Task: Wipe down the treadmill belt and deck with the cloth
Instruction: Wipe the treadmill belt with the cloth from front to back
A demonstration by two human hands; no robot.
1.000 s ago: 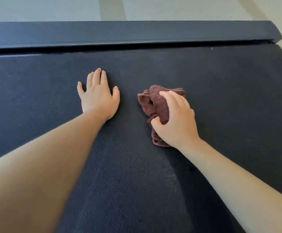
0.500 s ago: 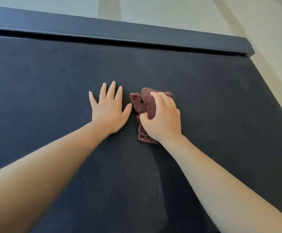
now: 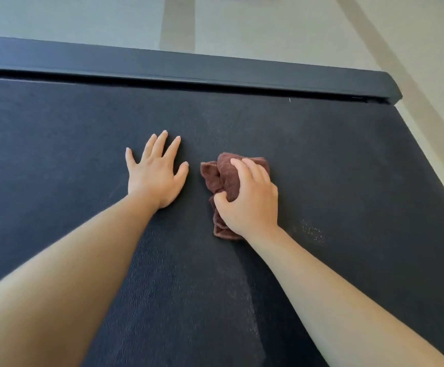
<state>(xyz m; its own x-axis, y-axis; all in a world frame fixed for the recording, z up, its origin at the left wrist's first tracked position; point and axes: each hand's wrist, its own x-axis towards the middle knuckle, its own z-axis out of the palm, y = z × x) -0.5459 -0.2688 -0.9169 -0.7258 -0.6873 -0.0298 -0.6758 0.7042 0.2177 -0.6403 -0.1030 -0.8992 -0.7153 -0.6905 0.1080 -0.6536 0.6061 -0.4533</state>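
The black treadmill belt (image 3: 334,160) fills most of the view. A crumpled brown cloth (image 3: 222,173) lies on it near the middle. My right hand (image 3: 250,200) presses down on the cloth and grips it, fingers curled over the top. My left hand (image 3: 154,173) rests flat on the belt just left of the cloth, fingers spread, holding nothing. A dark deck rail (image 3: 215,70) runs along the belt's far edge. Faint wipe streaks and a speckled patch (image 3: 308,230) show on the belt by my right wrist.
Pale floor (image 3: 281,30) with lighter stripes lies beyond the rail and along the belt's right edge. The rail ends at a corner (image 3: 390,91) at the upper right. The belt stretches wide to the left and right of my hands.
The cloth and my right hand have slid a little to the right, away from my left hand. My left hand stays planted. The view has shifted, showing more floor beyond the rail.
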